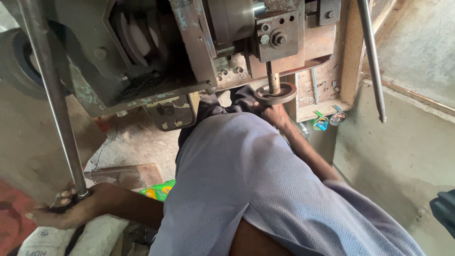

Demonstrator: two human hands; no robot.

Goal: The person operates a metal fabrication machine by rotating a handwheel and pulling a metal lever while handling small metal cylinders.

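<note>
The left hand [57,211] gripped the lower end of a long steel lever [52,95]; the right hand [272,114], under the round metal die [276,92], hid its fingers.

Views: one only, the head camera, so no second view shares any part of the scene.
Position: on the person's head, above their own torso and lap.
Direction: steeply downward and forward, past the grey shirt [265,189] toward the machine [156,52] ahead.
Tilt: the frame is rolled, so the long steel rod [52,95] and the second rod [372,57] run slanted across it.
Nearness: very close; the shirt fills the lower middle, the machine body fills the top.
Edges: left hand [59,211] low at the left edge; right hand [275,114] near centre, below the machine.
Floor: concrete floor [393,156] visible at right.
</note>
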